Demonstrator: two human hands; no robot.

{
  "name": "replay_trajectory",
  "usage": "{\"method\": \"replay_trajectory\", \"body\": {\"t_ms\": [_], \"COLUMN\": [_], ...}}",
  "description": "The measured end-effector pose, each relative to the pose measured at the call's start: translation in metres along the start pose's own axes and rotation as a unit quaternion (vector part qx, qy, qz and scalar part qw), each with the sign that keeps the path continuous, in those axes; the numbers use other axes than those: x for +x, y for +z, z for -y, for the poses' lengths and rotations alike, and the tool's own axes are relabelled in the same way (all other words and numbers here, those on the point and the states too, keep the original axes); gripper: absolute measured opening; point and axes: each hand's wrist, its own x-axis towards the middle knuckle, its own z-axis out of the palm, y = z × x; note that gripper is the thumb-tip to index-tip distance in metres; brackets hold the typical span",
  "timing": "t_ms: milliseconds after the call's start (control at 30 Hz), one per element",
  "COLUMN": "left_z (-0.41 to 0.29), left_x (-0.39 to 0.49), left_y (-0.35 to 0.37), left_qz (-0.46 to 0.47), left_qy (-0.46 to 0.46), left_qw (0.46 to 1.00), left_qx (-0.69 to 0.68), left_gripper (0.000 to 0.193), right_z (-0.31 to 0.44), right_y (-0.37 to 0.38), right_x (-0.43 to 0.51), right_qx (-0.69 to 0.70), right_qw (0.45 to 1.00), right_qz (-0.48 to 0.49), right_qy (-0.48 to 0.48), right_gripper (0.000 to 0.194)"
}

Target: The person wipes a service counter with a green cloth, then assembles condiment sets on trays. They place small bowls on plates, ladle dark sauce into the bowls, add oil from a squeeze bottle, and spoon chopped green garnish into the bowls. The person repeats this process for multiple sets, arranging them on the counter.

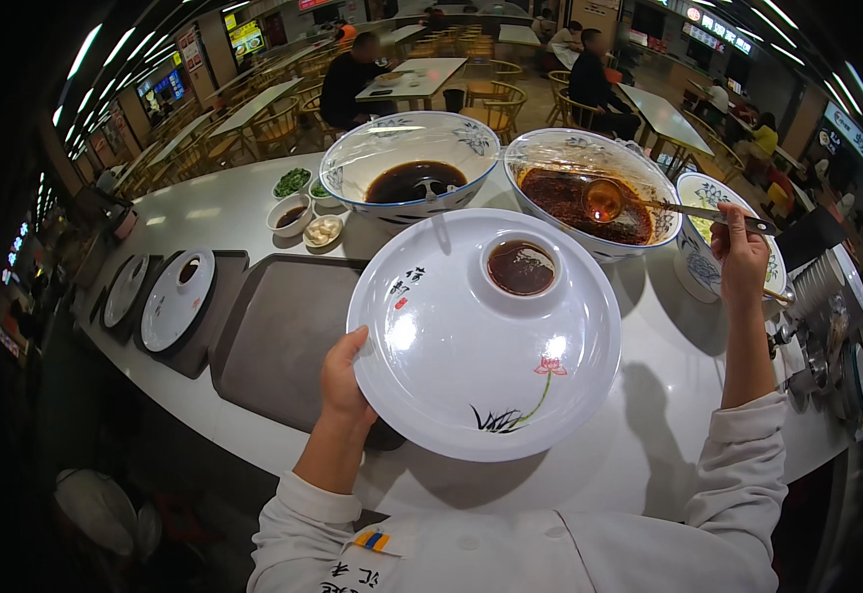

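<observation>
My left hand (347, 382) grips the left rim of a large round white plate (461, 348) painted with a lotus and some writing. Built into the plate's far side, a small sauce well (520, 268) holds dark brown liquid. In my right hand (743, 256) is the handle of a metal ladle (603, 201). Reddish oil fills the ladle's bowl, which is over a large patterned bowl of chili oil (587, 222); whether it touches the oil I cannot tell. Beside that stands another large bowl (409, 174) with dark sauce and a utensil in it. Clear film partly covers both bowls.
Small dishes of chopped greens (292, 182), dark sauce (290, 214) and pale garlic-like pieces (322, 230) sit at the back left. A grey-brown tray (283, 326) lies left; further trays hold white plates (178, 300). At right are a patterned bowl (698, 256) and stacked bowls (817, 285). Seated people are beyond the counter (253, 445).
</observation>
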Motion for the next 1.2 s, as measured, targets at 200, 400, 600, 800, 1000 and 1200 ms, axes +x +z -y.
{"method": "replay_trajectory", "body": {"t_ms": [200, 400, 600, 800, 1000, 1200], "left_z": [-0.007, -0.028, -0.062, -0.105, -0.15, -0.181], "left_x": [-0.016, -0.039, -0.067, -0.074, -0.051, -0.007], "left_y": [-0.019, -0.055, -0.111, -0.164, -0.212, -0.262], "left_qz": [0.003, -0.02, -0.065, -0.085, -0.134, -0.178], "left_qy": [0.0, 0.001, 0.007, 0.013, 0.014, 0.033], "left_qw": [1.0, 0.999, 0.998, 0.996, 0.988, 0.945], "left_qx": [-0.021, -0.025, -0.025, 0.003, 0.071, 0.272], "left_gripper": [0.039, 0.041, 0.04, 0.039, 0.036, 0.028], "right_z": [-0.029, -0.028, 0.028, 0.054, 0.03, -0.01], "right_y": [0.011, 0.043, 0.128, 0.223, 0.299, 0.366], "right_x": [-0.025, -0.088, -0.209, -0.229, -0.235, -0.23], "right_qx": [-0.279, -0.272, 0.023, 0.062, 0.005, -0.023], "right_qw": [0.919, 0.954, 0.921, 0.853, 0.839, 0.83], "right_qz": [0.22, 0.055, 0.142, 0.259, 0.286, 0.297], "right_qy": [-0.171, 0.118, 0.363, 0.449, 0.462, 0.473], "right_gripper": [0.014, 0.022, 0.03, 0.026, 0.024, 0.02]}}
